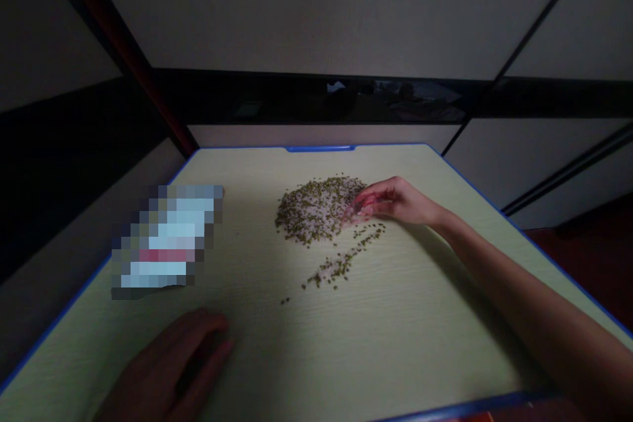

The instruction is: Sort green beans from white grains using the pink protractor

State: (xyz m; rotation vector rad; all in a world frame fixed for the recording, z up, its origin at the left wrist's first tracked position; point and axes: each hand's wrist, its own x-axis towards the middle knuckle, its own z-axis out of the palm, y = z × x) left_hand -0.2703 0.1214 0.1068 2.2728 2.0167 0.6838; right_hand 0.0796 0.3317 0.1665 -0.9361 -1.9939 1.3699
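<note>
A pile of mixed small green beans and pale rice-like grains (316,211) lies on the pale wood-grain table (247,356). My right hand (390,201) reaches in from the right, its fingertips bent together at the pile's right edge. What is between those fingertips, if anything, is too small to make out. Closer to me, a thin trail of the same grains (333,269) runs diagonally. My left hand (173,362) is at the lower left, loosely curved, with a dark gap between thumb and fingers and nothing visible in it.
A phone-like blurred-out object (171,237) lies at the table's left side. Blue edging (320,148) runs round the tabletop. Behind it stand pale panels (316,13) with a dark glossy strip (297,99). Something red (469,418) shows at the bottom edge.
</note>
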